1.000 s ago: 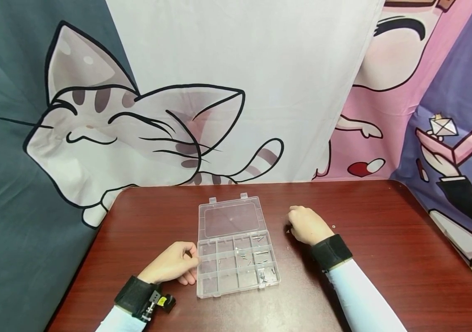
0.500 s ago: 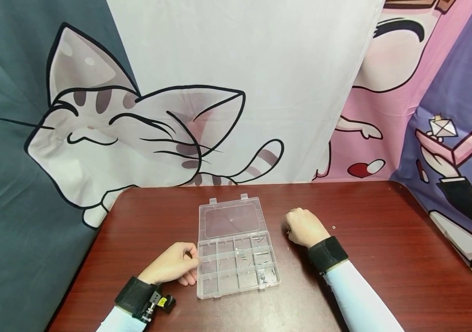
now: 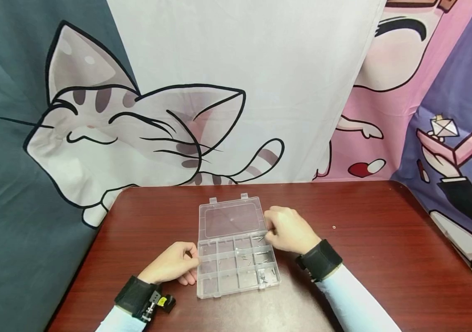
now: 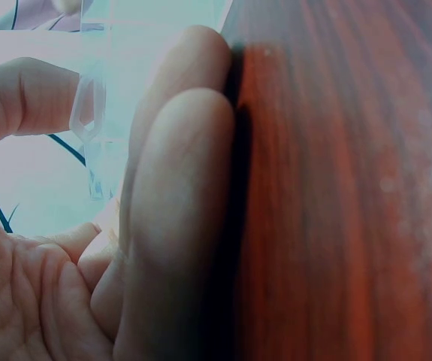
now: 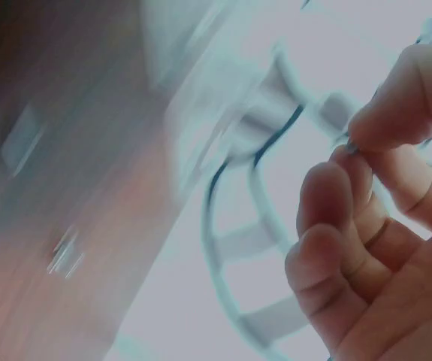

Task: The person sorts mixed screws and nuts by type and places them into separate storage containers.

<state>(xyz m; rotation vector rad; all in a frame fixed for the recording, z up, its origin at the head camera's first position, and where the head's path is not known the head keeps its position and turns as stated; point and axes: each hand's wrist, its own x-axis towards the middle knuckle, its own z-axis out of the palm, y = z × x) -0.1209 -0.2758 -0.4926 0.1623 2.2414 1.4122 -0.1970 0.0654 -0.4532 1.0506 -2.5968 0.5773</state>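
Observation:
A clear plastic compartment box (image 3: 227,281) lies with its lid (image 3: 232,220) folded back on the table. Small metal pieces, screw-like in shape, lie in several of its compartments. My left hand (image 3: 174,263) holds the box's left side; in the left wrist view the thumb is at the clear wall and the fingers (image 4: 182,165) lie along it. My right hand (image 3: 292,229) is at the box's right edge, by the upper right compartment. Between its thumb and fingertips it pinches a tiny metal piece (image 5: 352,147), likely a small screw, mostly hidden.
A tiny pale ring-like piece (image 3: 333,227) lies on the brown table (image 3: 385,258) to the right. Two blurred pale shapes show in the right wrist view, too smeared to identify. A printed cloth (image 3: 236,55) hangs behind the table.
My right hand has moved left from the table on the right to the box's right edge, carrying the tiny metal piece. My left hand and the box have stayed put.

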